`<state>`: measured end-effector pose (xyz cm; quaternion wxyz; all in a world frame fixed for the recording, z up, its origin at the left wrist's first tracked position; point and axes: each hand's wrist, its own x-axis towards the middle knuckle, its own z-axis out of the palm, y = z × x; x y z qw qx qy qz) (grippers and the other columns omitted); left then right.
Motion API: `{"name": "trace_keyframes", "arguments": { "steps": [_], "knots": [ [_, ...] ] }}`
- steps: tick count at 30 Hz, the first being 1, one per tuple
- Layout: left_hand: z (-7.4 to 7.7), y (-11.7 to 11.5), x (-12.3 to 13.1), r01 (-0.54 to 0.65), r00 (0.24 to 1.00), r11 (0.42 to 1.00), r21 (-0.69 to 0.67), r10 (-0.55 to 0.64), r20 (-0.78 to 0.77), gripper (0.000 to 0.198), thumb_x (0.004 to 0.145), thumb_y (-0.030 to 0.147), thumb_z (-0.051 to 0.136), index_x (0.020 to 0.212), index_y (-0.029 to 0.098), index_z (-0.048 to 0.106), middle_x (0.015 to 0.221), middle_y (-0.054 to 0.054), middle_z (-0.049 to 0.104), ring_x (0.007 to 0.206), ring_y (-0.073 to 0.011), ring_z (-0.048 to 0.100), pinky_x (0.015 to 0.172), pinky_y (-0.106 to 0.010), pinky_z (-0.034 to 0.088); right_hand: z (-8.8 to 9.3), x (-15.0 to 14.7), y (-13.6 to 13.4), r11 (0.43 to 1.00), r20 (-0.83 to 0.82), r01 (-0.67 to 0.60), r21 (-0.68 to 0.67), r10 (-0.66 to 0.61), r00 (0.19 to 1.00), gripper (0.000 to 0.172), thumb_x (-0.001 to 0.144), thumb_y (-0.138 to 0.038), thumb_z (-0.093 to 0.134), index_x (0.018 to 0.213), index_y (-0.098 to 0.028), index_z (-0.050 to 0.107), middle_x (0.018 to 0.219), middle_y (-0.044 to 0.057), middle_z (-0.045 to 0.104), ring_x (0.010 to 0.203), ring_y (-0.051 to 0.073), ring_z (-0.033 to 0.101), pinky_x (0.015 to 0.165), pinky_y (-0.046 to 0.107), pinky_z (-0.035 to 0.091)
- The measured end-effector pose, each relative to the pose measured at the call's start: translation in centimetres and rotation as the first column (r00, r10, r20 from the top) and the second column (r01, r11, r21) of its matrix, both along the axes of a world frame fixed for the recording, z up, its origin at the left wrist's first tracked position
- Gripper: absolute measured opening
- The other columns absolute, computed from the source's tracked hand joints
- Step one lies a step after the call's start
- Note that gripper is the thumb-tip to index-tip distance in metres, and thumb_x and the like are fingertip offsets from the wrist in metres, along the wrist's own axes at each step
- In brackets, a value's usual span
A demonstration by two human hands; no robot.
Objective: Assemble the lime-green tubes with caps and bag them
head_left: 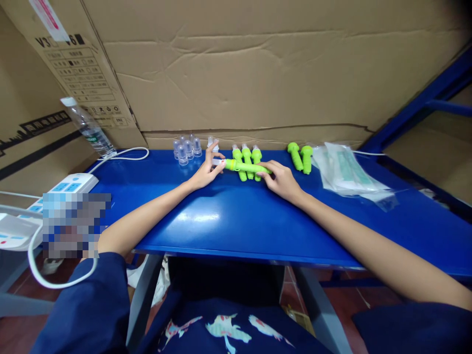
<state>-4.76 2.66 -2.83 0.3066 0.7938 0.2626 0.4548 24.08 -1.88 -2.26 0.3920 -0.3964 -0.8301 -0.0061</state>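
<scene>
Tube [254, 168]: green, held approx. level, L to R betw. the two hands, near mid worktop [250, 221]. It crosses in front of/over 3 green pcs [247, 156]; can't tell if it touches them. Clear tip [217, 162] at its L end, yellow ring [233, 164] just beside.

Handling (my guess): plastic, v. light, body stiff. Smooth & round, so prob. a bit slippery and apt to roll. Clear tip looks thinner-walled, poss. brittle; go easy there. Best hold: body nr. the R end, plus a gentle pinch on the tip close to the ring, both in line w/ the tube so nothing bends.

Fingers: L hand [203, 174] has thumb & some fingers closed round the tip, index raised & apart, so a light pinch, not a full fist. R hand [283, 181] has fingers curved over the R end, thumb below, gap only approx. tube-wide; grasping it, exact contact pts partly hidden.

Nearby: clear caps [183, 155] L of L hand; 2 more green pcs [306, 160] beyond R hand, bags [350, 172] next to those.
</scene>
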Motion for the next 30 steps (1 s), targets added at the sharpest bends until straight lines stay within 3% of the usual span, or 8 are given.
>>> {"name": "trace_keyframes", "arguments": {
  "steps": [6, 9, 15, 20, 24, 27, 30],
  "knots": [
    [0.7, -0.8, 0.1, -0.066, 0.996, 0.998, 0.004, 0.066, -0.059, 0.072, 0.099, 0.059, 0.046, 0.159, 0.037, 0.013, 0.138, -0.015, 0.052, 0.080, -0.0153, 0.065, 0.071, -0.032, 0.057, 0.1, -0.2, 0.1, 0.990, -0.063, 0.114, -0.083, -0.120, 0.991, 0.036, 0.095, -0.043, 0.049, 0.108, -0.016, 0.070, 0.105, 0.016, 0.074, 0.090, 0.030, 0.069, 0.082, 0.044, 0.055],
    [0.9, -1.1, 0.2, -0.105, 0.991, 0.994, -0.003, 0.104, -0.078, 0.065, 0.101, 0.055, 0.041, 0.158, 0.033, 0.019, 0.140, -0.015, 0.052, 0.079, -0.0134, 0.063, 0.070, -0.029, 0.057, 0.6, -0.1, -0.2, 0.965, -0.136, 0.178, -0.193, -0.206, 0.969, 0.043, 0.097, -0.052, 0.045, 0.111, -0.017, 0.066, 0.099, 0.014, 0.076, 0.076, 0.027, 0.068, 0.074, 0.041, 0.055],
    [0.8, -0.9, 0.4, -0.152, 0.986, 0.988, -0.004, 0.151, -0.077, 0.059, 0.103, 0.047, 0.037, 0.157, 0.030, 0.021, 0.139, -0.016, 0.054, 0.077, -0.0130, 0.063, 0.067, -0.027, 0.056, 1.5, 0.5, -0.3, 0.909, -0.276, 0.160, -0.385, -0.278, 0.920, 0.060, 0.097, -0.076, 0.029, 0.109, -0.021, 0.050, 0.081, 0.008, 0.073, 0.050, 0.017, 0.058, 0.057, 0.034, 0.050],
    [0.5, -0.5, 0.5, -0.146, 0.987, 0.989, -0.024, 0.144, -0.076, 0.062, 0.103, 0.049, 0.036, 0.158, 0.031, 0.013, 0.138, -0.016, 0.053, 0.077, -0.0133, 0.062, 0.066, -0.027, 0.056, 1.4, 0.8, 0.0, 0.823, -0.140, 0.278, -0.495, -0.391, 0.910, 0.062, 0.099, -0.075, 0.023, 0.105, -0.019, 0.047, 0.055, 0.002, 0.060, 0.051, 0.021, 0.059, 0.061, 0.034, 0.049],
    [0.1, -0.1, 0.4, -0.116, 0.991, 0.993, -0.036, 0.113, -0.071, 0.064, 0.103, 0.054, 0.035, 0.157, 0.031, 0.011, 0.137, -0.016, 0.053, 0.076, -0.0127, 0.061, 0.065, -0.028, 0.055, 1.5, 1.0, 0.2, 0.752, 0.030, 0.424, -0.505, -0.475, 0.879, 0.059, 0.102, -0.069, 0.022, 0.095, -0.020, 0.053, 0.055, 0.005, 0.061, 0.064, 0.026, 0.065, 0.075, 0.039, 0.050],
    [0.0, 0.0, 0.3, -0.093, 0.993, 0.995, -0.045, 0.089, -0.083, 0.063, 0.102, 0.054, 0.038, 0.155, 0.031, 0.013, 0.135, -0.015, 0.052, 0.076, -0.0129, 0.061, 0.065, -0.028, 0.055, 1.5, 1.2, 0.4, 0.714, 0.170, 0.565, -0.414, -0.549, 0.818, 0.060, 0.099, -0.070, 0.028, 0.085, -0.020, 0.059, 0.064, 0.012, 0.066, 0.075, 0.033, 0.070, 0.075, 0.044, 0.052],
    [0.1, 0.0, 0.2, -0.071, 0.993, 0.996, -0.052, 0.065, -0.096, 0.062, 0.101, 0.056, 0.037, 0.154, 0.031, 0.015, 0.135, -0.015, 0.051, 0.076, -0.0127, 0.061, 0.066, -0.029, 0.055, 1.0, 1.5, 0.8, 0.711, 0.229, 0.638, -0.297, -0.595, 0.770, 0.065, 0.095, -0.073, 0.033, 0.076, -0.019, 0.062, 0.072, 0.019, 0.068, 0.080, 0.040, 0.071, 0.071, 0.050, 0.052]
  ]
}}
